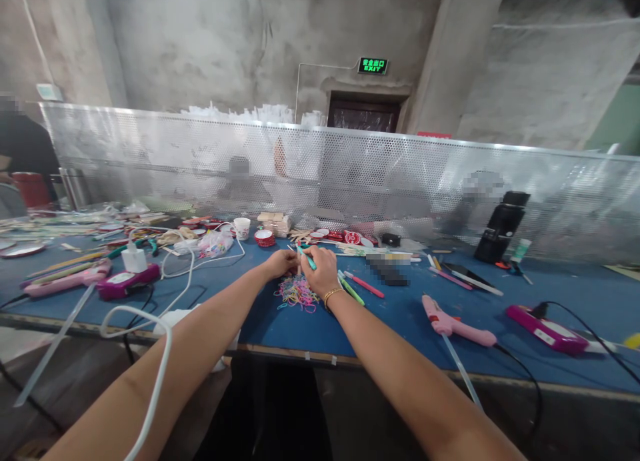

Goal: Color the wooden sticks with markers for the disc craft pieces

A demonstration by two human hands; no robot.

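Note:
My right hand [323,269], with a gold bracelet at the wrist, is closed round a teal pen-like tool [309,258] above the blue table. Just left of it, my left hand [281,263] is closed near the tool's tip, its fingertips on a small, thin, light piece [299,264] too small to make out fully. Below both hands lies a loose pile of colourful small rings or bands [299,295]. To the right of my right hand lie a green marker [351,288] and a pink marker [365,284].
Pink glue guns lie at right [456,325] and left [70,279], beside purple power strips [545,329]. A white cable [167,354] loops past my left arm. Behind are a paper cup [242,229], red tins [265,238], a black bottle [501,227] and a perforated metal screen [300,174].

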